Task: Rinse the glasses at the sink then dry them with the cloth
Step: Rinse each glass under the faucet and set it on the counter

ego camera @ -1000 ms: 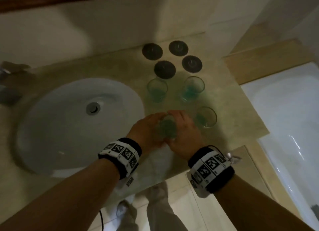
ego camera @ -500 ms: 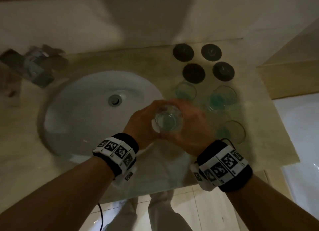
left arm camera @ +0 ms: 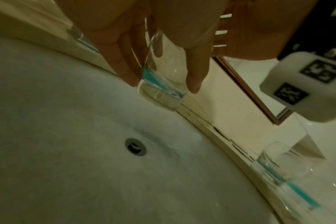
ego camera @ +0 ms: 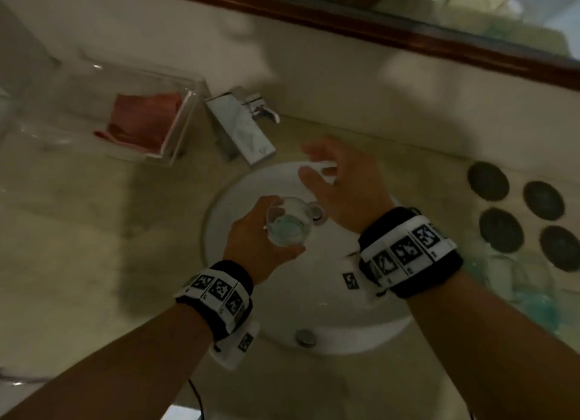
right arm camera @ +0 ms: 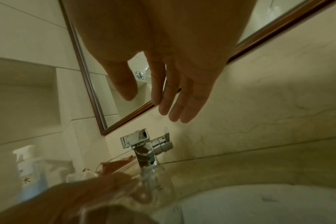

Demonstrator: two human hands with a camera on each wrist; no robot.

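Where blur smears the counter, remaining glasses (ego camera: 530, 291) barely legible.

- Head view looks steeply down on the white oval sink basin (ego camera: 361, 328), the chrome block faucet (ego camera: 241, 128) at 11 o'clock.
- Left wrist view skims close over that basin (left arm camera: 71, 151), sharing its drain.
- Right wrist view faces the faucet (right arm camera: 144, 144) from low and near.

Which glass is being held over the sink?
The glass gripped by the left hand above the basin; the other glasses stand on the counter at right.
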